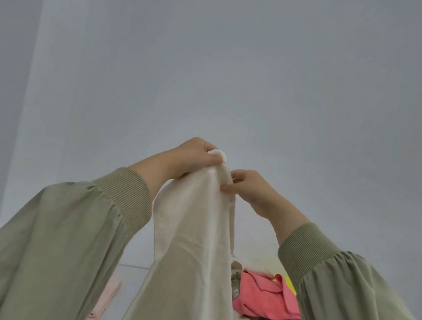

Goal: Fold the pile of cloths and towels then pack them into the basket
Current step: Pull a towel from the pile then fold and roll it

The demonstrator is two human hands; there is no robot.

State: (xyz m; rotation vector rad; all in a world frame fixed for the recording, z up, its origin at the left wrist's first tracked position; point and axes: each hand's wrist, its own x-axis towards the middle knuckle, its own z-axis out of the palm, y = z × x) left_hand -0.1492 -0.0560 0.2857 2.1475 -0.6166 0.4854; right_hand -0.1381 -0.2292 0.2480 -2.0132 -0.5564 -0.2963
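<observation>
Currently the cream towel (pixel 189 253) hangs with its long axis vertical, top corner up and lower end out of view, above the cloth pile (pixel 268 299), gripped at that corner by the raised left hand (pixel 195 158) while the right hand (pixel 248 190) pinches its edge just below.
</observation>
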